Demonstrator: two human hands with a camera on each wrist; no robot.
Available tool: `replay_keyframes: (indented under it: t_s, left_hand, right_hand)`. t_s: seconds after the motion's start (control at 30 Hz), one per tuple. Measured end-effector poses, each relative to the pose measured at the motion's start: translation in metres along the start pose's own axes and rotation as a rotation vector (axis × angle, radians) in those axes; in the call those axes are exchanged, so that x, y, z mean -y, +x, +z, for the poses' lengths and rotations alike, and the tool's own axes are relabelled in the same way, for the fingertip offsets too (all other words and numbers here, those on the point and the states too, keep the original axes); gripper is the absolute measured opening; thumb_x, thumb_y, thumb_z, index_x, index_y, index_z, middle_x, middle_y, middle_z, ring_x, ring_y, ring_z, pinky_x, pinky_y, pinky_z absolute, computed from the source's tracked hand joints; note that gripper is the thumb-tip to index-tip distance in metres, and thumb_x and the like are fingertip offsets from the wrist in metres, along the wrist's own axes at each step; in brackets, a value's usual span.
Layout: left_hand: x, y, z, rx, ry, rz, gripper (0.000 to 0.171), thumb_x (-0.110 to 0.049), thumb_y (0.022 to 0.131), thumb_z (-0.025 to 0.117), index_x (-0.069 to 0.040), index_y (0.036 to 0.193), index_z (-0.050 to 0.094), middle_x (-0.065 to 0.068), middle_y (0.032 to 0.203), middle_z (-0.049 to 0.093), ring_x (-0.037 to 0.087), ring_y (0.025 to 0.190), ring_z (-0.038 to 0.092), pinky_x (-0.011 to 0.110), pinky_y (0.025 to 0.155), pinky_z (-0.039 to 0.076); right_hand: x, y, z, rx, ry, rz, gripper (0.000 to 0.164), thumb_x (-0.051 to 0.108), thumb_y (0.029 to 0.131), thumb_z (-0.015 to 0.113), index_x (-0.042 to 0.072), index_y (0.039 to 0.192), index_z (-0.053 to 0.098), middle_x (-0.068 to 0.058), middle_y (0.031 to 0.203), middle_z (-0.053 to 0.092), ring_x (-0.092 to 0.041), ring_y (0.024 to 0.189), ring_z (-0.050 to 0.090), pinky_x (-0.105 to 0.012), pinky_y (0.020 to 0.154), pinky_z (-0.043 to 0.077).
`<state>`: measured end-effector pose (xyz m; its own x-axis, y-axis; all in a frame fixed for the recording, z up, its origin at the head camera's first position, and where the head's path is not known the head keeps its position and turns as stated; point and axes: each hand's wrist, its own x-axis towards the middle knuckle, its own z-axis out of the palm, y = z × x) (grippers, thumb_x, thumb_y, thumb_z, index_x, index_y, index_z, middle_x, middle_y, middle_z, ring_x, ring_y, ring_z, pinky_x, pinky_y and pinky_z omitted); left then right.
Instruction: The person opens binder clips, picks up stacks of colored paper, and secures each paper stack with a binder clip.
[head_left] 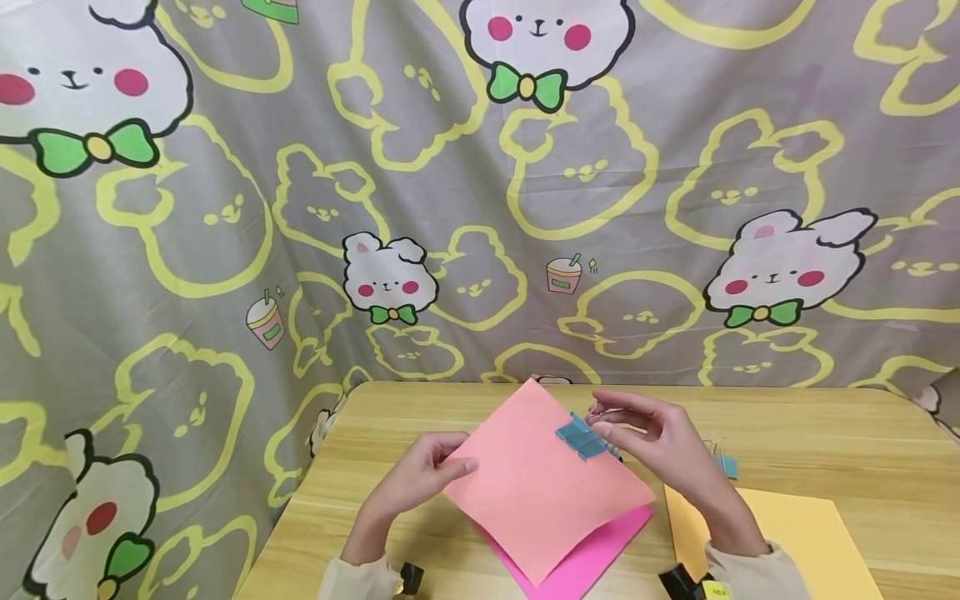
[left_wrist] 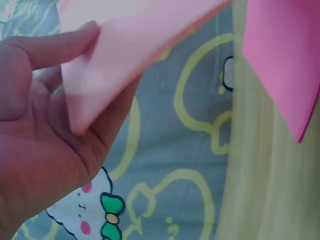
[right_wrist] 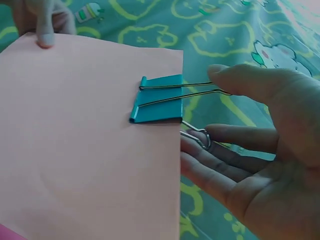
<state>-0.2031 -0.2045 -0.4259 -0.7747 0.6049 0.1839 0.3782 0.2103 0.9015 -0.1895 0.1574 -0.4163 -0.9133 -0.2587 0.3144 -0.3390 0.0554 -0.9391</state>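
A salmon-pink sheet of paper, several layers thick along its edge in the left wrist view, is held up with a corner pointing away. My left hand grips its left corner, thumb on top and fingers beneath. On the upper right edge sits a teal binder clip, its jaws over the paper. My right hand holds the clip by its wire handles, thumb at the upper pair and index finger at the lower one; the other fingers extend below the paper's edge.
Bright magenta paper lies under the raised sheet on the wooden table. To the right are yellow-orange paper and, beyond my right wrist, another teal binder clip. A patterned grey curtain hangs behind the table.
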Motion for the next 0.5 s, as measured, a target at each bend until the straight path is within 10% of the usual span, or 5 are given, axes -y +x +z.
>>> replay_keyframes:
  t_s: [0.5]
  left_hand:
    - [-0.0044, 0.0017, 0.0044, -0.065, 0.060, -0.071, 0.010, -0.004, 0.102, 0.060, -0.003, 0.102, 0.071, 0.007, 0.082, 0.069, 0.012, 0.064, 0.064, 0.022, 0.059, 0.050]
  right_hand:
    - [0.0012, 0.0026, 0.0101, -0.007, -0.030, -0.012, 0.043, 0.014, 0.099, 0.070, 0.005, 0.140, 0.060, -0.014, 0.127, 0.069, -0.015, 0.112, 0.069, -0.029, 0.087, 0.057]
